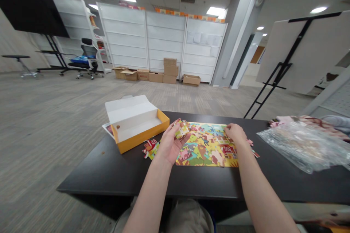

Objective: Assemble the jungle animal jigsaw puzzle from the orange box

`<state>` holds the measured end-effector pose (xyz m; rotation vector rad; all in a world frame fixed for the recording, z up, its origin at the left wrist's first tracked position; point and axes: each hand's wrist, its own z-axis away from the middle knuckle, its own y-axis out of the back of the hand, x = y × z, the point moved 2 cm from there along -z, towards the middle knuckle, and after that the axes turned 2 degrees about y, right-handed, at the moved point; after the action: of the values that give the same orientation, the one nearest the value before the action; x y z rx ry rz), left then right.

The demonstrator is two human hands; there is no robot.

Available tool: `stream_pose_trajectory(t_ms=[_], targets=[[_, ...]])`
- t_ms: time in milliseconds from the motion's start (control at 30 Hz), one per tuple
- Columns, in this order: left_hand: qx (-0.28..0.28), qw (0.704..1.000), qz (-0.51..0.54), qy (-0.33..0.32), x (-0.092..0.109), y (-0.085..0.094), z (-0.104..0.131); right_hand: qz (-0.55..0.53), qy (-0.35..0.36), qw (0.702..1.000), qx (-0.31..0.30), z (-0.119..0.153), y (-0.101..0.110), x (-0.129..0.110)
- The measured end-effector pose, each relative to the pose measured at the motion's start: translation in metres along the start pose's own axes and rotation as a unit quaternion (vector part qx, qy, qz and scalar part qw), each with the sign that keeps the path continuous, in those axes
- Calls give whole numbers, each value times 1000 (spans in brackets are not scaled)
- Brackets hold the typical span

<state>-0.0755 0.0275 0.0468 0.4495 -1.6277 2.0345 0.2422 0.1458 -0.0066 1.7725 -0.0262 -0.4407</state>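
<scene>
A colourful farm-scene jigsaw puzzle (203,149) lies flat on the black table (115,174). My left hand (171,143), palm turned up, holds a few yellow-green puzzle pieces (182,129) between thumb and fingers over the puzzle's left edge. At the upper right corner of the puzzle, my right hand (235,133) bends down with its fingers pinched together. Whatever is between those fingertips is hidden. Loose puzzle pieces (151,147) with red barn parts lie left of my left hand. More pieces (255,153) stick out beside my right wrist.
An open yellow box (142,138) with a white inside stands on the table's left side. A clear plastic bag (303,149) lies on the right, in front of folded cloth (295,120). Beyond the table are cardboard boxes (169,70), white shelving and a board on an easel (298,43).
</scene>
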Motion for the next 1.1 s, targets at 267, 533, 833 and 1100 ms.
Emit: stream_pose_trajectory(t_ms=[267,533,833,1100], targets=[[-23,1000,-7,21,-6,-7,2,20,16,1000,5,7,9,15],[-51,998,-17,45,-22,-17,3,-10,130,991,10,46,26,19],[-46,998,-23,46,-26,-15,4,-133,264,954,37,117,23,41],[-44,997,-40,46,-28,-20,-2,-116,221,968,16,117,31,72]])
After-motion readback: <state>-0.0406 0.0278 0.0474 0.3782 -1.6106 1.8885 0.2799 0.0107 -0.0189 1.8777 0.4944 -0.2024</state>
